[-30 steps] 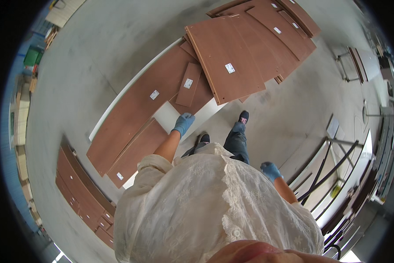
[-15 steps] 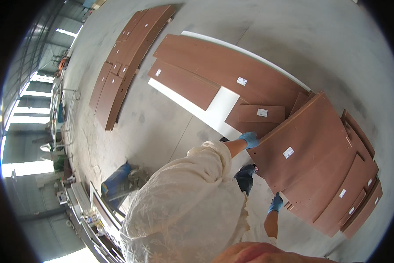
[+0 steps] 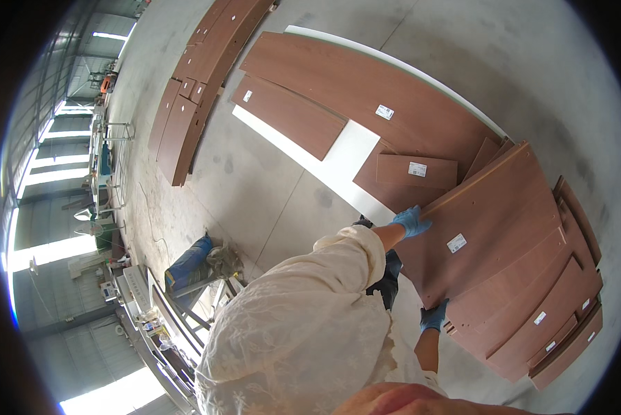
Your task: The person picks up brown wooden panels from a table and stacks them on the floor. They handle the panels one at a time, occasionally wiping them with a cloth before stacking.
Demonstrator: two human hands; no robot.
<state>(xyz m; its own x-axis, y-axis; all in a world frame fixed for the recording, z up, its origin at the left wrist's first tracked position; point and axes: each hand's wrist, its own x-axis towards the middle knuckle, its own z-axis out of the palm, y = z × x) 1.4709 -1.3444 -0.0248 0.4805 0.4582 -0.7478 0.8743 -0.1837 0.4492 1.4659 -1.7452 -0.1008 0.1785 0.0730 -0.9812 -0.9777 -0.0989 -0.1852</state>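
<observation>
A wide brown board [image 3: 487,214] with a white label lies tilted across my front right. My gloved left hand [image 3: 412,221] grips its near left corner, fingers curled over the top. At the near right corner, my gloved right hand [image 3: 433,315] is closed round the edge, its thumb side partly hidden. Beneath and beyond the right edge, another brown board [image 3: 504,290] shows on a stack. A small labelled brown board [image 3: 418,169] rests just past the held board's far left edge.
Long brown boards [image 3: 366,97] lie on a white sheet [image 3: 348,149] on the concrete floor. Another row of brown boards [image 3: 203,76] stands farther left. A blue-wrapped bundle [image 3: 189,261] sits on a metal frame at left. Narrower labelled boards [image 3: 545,311] top the right stack.
The held board has shifted away from the right stack, baring more of the board beneath it. Both hands have stayed on its corners. The whole view has shifted slightly.
</observation>
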